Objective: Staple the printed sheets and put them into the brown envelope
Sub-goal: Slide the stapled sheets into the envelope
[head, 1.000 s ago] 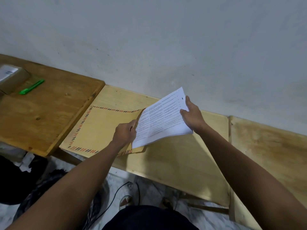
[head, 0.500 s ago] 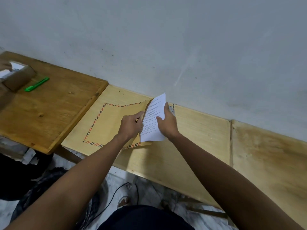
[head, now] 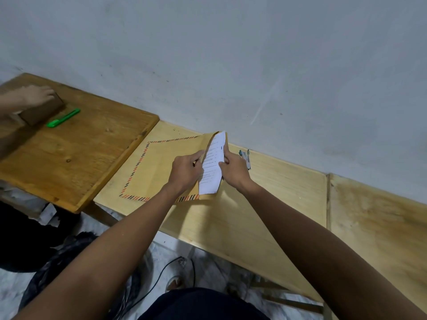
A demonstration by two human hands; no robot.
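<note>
Near the centre of the frame, the brown envelope (head: 161,167) lies flat on the pale wooden table (head: 277,195), its striped orange-and-black border visible along its top, left and lower edges. The left hand (head: 184,170) has its fingers curled around the envelope's open right-hand edge, lifting the upper layer away from the table. The right hand (head: 233,168) pinches the printed sheets (head: 212,165) between thumb and fingers at their right edge. The sheets stand tilted on edge in the envelope mouth, with most of their left portion already between the envelope layers and a narrow white strip of printed lines still showing between the two hands. Whether a staple is present cannot be determined. Just right of the right hand, near the wall (head: 231,54), a small object (head: 246,158) lies on the table; it is partly hidden and too small to identify. At the upper left of the frame, on a darker wooden table (head: 80,153) that adjoins the pale one, another person's hand (head: 34,95) rests on a brown box (head: 44,110), and a green pen (head: 62,118) lies just beside that box.
</note>
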